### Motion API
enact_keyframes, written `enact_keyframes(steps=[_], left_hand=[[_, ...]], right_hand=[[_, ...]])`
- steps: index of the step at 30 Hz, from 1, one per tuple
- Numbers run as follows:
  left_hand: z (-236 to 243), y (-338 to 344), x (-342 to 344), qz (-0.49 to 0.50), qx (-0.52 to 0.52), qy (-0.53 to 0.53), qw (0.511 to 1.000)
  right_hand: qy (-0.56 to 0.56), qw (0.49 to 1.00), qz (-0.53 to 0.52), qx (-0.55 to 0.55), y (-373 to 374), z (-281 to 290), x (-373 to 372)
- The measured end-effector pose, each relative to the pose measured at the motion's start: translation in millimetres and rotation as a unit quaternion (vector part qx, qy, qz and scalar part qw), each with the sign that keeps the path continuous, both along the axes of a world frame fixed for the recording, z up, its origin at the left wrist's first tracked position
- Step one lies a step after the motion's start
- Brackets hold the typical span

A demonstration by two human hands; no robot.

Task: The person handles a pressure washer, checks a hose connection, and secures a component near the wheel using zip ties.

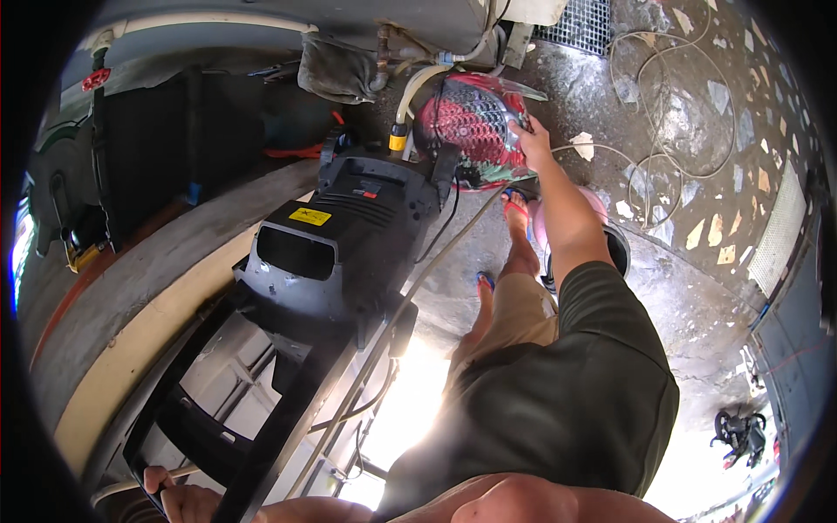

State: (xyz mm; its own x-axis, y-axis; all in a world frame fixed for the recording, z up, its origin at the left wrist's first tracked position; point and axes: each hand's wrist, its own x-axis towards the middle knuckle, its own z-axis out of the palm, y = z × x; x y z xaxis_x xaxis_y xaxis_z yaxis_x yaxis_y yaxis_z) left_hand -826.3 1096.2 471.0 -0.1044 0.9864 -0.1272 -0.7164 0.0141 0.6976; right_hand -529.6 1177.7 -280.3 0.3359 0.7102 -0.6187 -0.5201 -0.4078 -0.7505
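My right hand (534, 144) is stretched forward, with its fingers closed on the right edge of a shiny red, grey and green thing (475, 122) with a honeycomb-like pattern; its kind is not clear. Close by on the left stands a black machine that looks like a pressure washer (366, 205), with a yellow label on top and a long black tubular handle (270, 444). At the bottom left my left hand (187, 501) is wrapped round the end of that handle. A pale hose with a yellow and black connector (398, 137) comes down at the machine's far end.
A thin hose (649, 113) lies in loops on the stone-patched floor. Partly behind my right arm stands a pink and black bucket-like container (617, 248). A wall valve with a red handle (96, 79) is at the far left, and a metal grate (575, 26) is at the top.
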Motion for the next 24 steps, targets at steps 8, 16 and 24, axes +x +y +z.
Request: enact_keyframes(steps=[8,16,24], left_hand=[[-8,-1,5,0.033,0.063,-0.007,0.997],[-15,7,7,0.013,0.025,0.010,1.000],[-19,16,11,-0.023,0.016,0.000,1.000]], right_hand=[[0.251,0.967,-0.024,-0.032,-37,-21,-70],[-0.054,0.996,0.050,-0.044,-64,-22,-123],[-0.166,0.974,0.132,-0.084,-19,45,-85]])
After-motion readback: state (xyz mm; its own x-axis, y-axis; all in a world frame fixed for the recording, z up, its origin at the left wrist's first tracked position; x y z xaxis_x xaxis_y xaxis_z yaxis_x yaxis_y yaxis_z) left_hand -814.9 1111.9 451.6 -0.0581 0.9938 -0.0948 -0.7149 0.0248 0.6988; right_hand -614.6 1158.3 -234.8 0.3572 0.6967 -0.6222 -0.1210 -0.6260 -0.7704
